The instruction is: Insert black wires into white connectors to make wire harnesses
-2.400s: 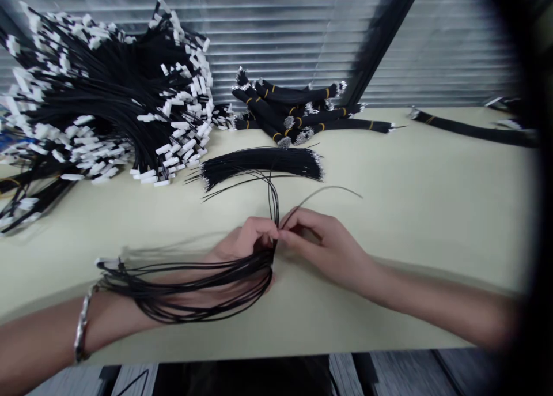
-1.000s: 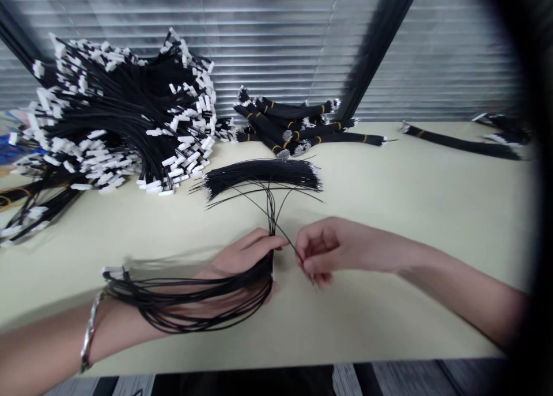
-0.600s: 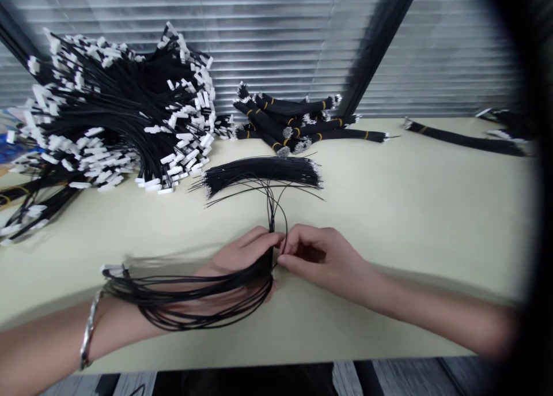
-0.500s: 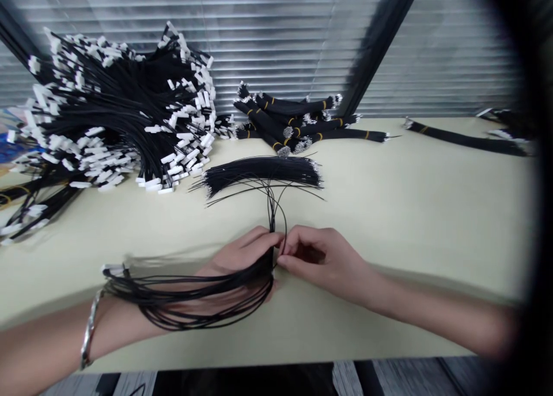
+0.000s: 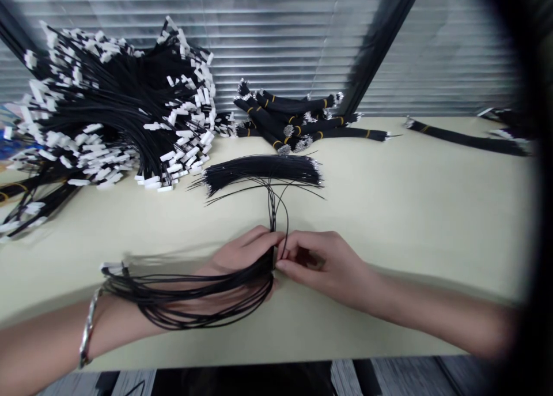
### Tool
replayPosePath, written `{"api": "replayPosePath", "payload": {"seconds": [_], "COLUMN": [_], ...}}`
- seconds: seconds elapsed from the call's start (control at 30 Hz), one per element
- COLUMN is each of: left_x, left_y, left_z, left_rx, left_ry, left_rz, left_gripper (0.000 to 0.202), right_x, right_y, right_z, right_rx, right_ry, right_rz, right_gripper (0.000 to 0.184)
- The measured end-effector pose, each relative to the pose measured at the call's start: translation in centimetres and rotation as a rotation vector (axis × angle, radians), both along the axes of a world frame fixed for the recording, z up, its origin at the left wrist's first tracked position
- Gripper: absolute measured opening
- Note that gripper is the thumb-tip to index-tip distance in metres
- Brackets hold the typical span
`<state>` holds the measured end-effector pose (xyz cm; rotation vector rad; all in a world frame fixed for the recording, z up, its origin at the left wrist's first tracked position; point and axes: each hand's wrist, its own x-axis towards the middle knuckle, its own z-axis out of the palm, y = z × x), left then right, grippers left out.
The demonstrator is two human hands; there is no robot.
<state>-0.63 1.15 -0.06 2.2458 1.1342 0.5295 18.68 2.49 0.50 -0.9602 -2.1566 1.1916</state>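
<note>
My left hand point(image 5: 242, 253) grips a bunch of thin black wires point(image 5: 190, 292) that loops back over my left wrist, with a small white connector point(image 5: 111, 267) at its far end. My right hand point(image 5: 324, 262) pinches a single black wire point(image 5: 283, 208) right beside my left fingertips. That wire rises in a loop toward a loose bundle of black wires point(image 5: 263, 171) lying on the cream table point(image 5: 410, 211) just behind my hands. A metal bracelet point(image 5: 86, 332) sits on my left wrist.
A big heap of black wires with white connectors point(image 5: 112, 113) fills the back left. Tied black bundles with yellow bands point(image 5: 294, 119) lie at the back middle, another long bundle point(image 5: 466, 136) at the back right. Closed window blinds point(image 5: 276, 38) stand behind.
My right hand drew away to the right with a wire a second ago, then came back against my left fingertips. The wire bunch in my left hand stays in place.
</note>
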Motion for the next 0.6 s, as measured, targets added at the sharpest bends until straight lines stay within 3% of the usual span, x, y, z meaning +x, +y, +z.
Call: {"api": "replayPosePath", "payload": {"seconds": [0.3,0.6], "left_x": [-0.32,0.29], "left_y": [0.69,-0.08], "left_z": [-0.09,0.22], "left_rx": [-0.030,-0.001], "left_ry": [0.044,-0.001], "left_rz": [-0.058,0.025], "left_gripper": [0.054,0.052], "right_x": [-0.02,-0.07], "right_y": [-0.06,-0.04], "right_z": [-0.20,-0.46], "right_rx": [0.053,0.054], "right_ry": [0.026,0.043], "right_rz": [-0.046,-0.064], "right_gripper": [0.017,0.019]}}
